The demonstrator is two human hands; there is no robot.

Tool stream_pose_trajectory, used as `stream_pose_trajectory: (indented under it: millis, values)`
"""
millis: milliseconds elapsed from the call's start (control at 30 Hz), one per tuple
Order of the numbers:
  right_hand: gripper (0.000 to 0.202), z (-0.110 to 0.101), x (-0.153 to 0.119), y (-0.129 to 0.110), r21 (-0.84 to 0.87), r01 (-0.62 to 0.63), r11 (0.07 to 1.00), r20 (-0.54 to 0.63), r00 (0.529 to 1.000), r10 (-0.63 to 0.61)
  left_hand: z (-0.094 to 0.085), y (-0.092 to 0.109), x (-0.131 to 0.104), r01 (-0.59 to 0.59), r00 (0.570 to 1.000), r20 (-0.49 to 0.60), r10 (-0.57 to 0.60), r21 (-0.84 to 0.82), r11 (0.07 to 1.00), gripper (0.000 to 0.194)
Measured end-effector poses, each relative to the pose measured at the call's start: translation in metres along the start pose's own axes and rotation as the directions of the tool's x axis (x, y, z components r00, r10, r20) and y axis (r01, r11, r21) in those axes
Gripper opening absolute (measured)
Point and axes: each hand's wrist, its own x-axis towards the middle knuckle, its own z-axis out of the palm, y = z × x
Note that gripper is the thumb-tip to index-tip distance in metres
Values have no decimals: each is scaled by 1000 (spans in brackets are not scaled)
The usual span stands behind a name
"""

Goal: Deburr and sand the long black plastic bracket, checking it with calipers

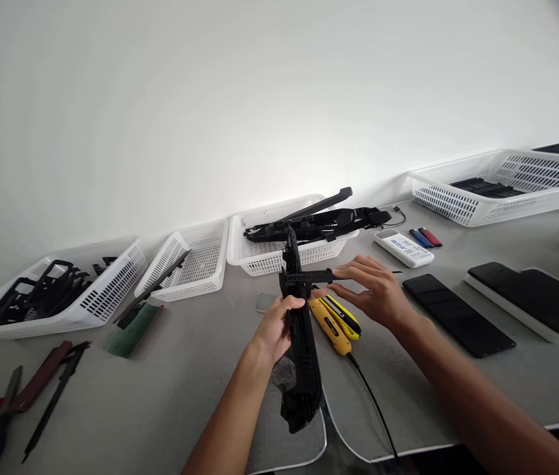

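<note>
A long black plastic trim piece (pixel 305 356) stands nearly upright over the front of the table. My left hand (pixel 275 328) is closed around its middle, thumb across the front. In my right hand (pixel 369 285) is a black caliper (pixel 316 277), pinched between thumb and fingers and lying crosswise. Its jaw end meets the trim piece just above my left thumb; I cannot tell how tightly it touches. Below my right hand lie a yellow corded tool (pixel 329 326) and a yellow utility knife (pixel 343 315).
Behind, a white basket (pixel 260 265) holds long black parts; other white baskets (pixel 195 288) stand left and right. Phones (pixel 457 313), a white device (pixel 403 247) and two lighters (pixel 422 238) lie right. Scissors (pixel 0 425), sandpaper (pixel 134 332) and black strips lie left.
</note>
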Motion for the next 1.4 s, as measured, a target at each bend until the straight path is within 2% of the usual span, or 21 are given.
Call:
stream_pose_trajectory:
  millis: [100, 233, 333, 400, 500, 600, 667, 733, 800, 900, 1000, 1167, 1400]
  values:
    - [10, 0, 0, 1, 8, -10, 1000, 7, 1000, 10, -1, -1, 1, -10, 1000, -29, 10, 3, 1000, 35]
    - [8, 0, 0, 0, 26, -37, 999, 8, 999, 37, -1, -2, -1, -4, 1000, -6, 5, 29, 1000, 38]
    - [10, 3, -1, -3, 64, -137, 989, 2, 991, 137, -2, -1, -1, -25, 999, -20, 26, 52, 998, 36]
    - [14, 7, -3, -7, 122, -258, 958, 11, 966, 258, -3, 1, -1, -107, 993, -36, 109, 73, 992, 37]
    - [16, 11, -4, -11, 205, -397, 894, -3, 914, 406, -4, 4, 1, -264, 964, 16, 264, 46, 963, 56]
    - [16, 13, -5, -11, 212, -453, 866, -100, 871, 481, -4, 4, 3, -326, 944, 67, 322, 55, 944, 60]
    - [17, 12, -5, -8, 175, -474, 863, -173, 848, 501, -3, 0, 5, -338, 941, 38, 336, 128, 932, 57]
    - [18, 12, -5, -5, 124, -466, 876, -222, 848, 482, -1, -4, 5, -338, 938, -14, 346, 179, 924, 57]
    - [17, 11, -6, -1, 65, -424, 903, -252, 869, 426, 1, -9, 6, -315, 944, -33, 328, 209, 926, 62]
    - [15, 11, -6, 2, -48, -339, 939, -277, 908, 314, 4, -13, 6, -238, 970, 20, 242, 263, 935, 63]
    - [14, 8, -6, 5, -153, -290, 945, -270, 932, 242, 6, -17, 6, -164, 986, 47, 158, 294, 941, 56]
    - [12, 0, -4, 9, -245, -263, 933, -253, 947, 200, 7, -25, 9, -81, 997, 38, 73, 262, 962, 45]
    - [11, -5, -5, 16, -231, -271, 934, -162, 958, 238, 8, -29, 9, -37, 999, 28, 32, 202, 979, 46]
